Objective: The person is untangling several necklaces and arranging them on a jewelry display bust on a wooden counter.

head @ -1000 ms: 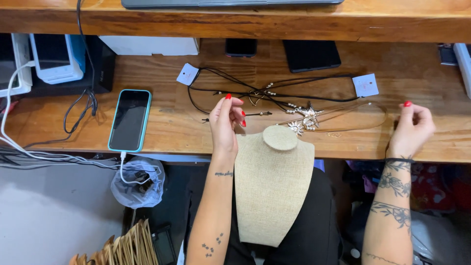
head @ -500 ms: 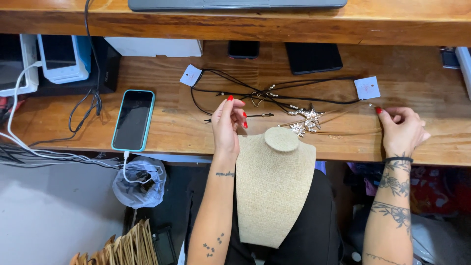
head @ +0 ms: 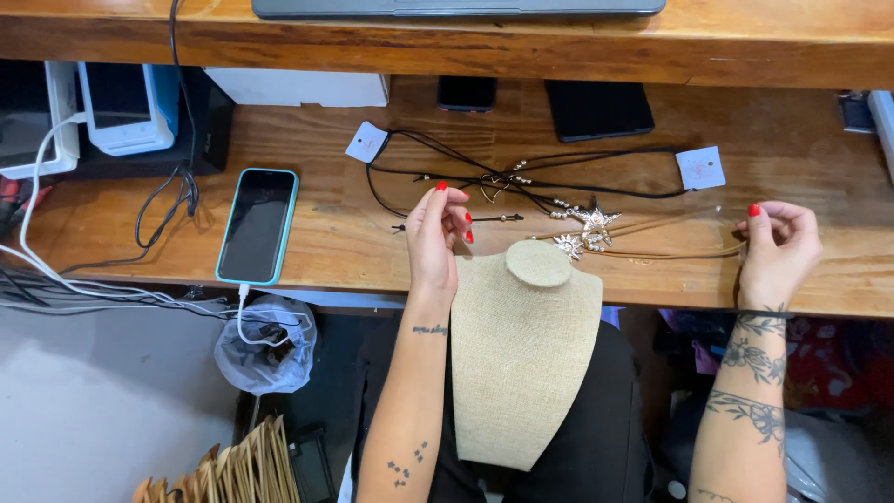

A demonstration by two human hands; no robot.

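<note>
Your right hand (head: 778, 250) has been sliding outward toward the surface's right edge, drawing the tan cord necklace (head: 652, 251) taut, so it is getting laid out straight. Both grips are pinching closed on its ends, your left hand (head: 438, 231) above the burlap bust (head: 521, 363) (star pendants (head: 585, 228) lying mid-cord near the front edge).

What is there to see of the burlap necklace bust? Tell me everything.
The bust is a neck-and-shoulders display form covered in tan, coarse-woven fabric like burlap. Its neck ends in a flat oval top, and the body widens at the shoulders and tapers to a point below. It leans on the person's lap with its neck against the front edge of the table. Nothing hangs on it. The left hand is raised just beside the neck; whether they touch cannot be told.
</note>
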